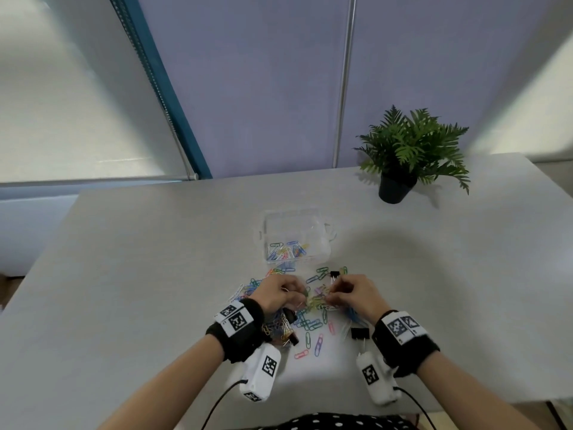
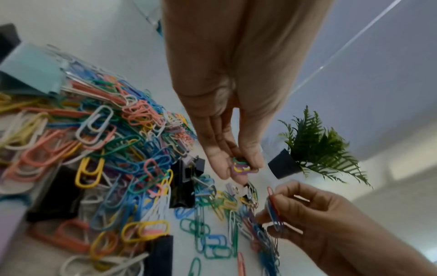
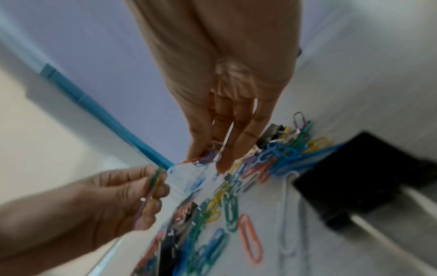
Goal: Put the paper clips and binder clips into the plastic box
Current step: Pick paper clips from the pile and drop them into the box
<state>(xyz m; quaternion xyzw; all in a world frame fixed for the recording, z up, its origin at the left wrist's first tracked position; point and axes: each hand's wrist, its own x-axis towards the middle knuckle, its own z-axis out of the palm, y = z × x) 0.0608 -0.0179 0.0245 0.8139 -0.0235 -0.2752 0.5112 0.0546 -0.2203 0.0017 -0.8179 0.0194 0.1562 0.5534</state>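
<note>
A clear plastic box (image 1: pixel 322 225) stands open on the grey table, with a few coloured paper clips (image 1: pixel 286 249) inside. In front of it lies a heap of coloured paper clips (image 1: pixel 311 321) mixed with black binder clips (image 1: pixel 360 333). Both hands hover over the heap, just in front of the box. My left hand (image 2: pixel 241 168) pinches a small bunch of green, purple and yellow paper clips (image 2: pixel 240 166) between thumb and fingers. My right hand (image 3: pixel 210 156) pinches its own bunch of paper clips (image 3: pixel 208 156). A black binder clip (image 2: pixel 182 186) lies close under the left hand.
A potted fern (image 1: pixel 409 153) stands at the table's back right. The grey table (image 1: pixel 139 274) ends at a purple partition and a window blind behind. White wrist cameras with cables hang below both wrists near the table's front edge.
</note>
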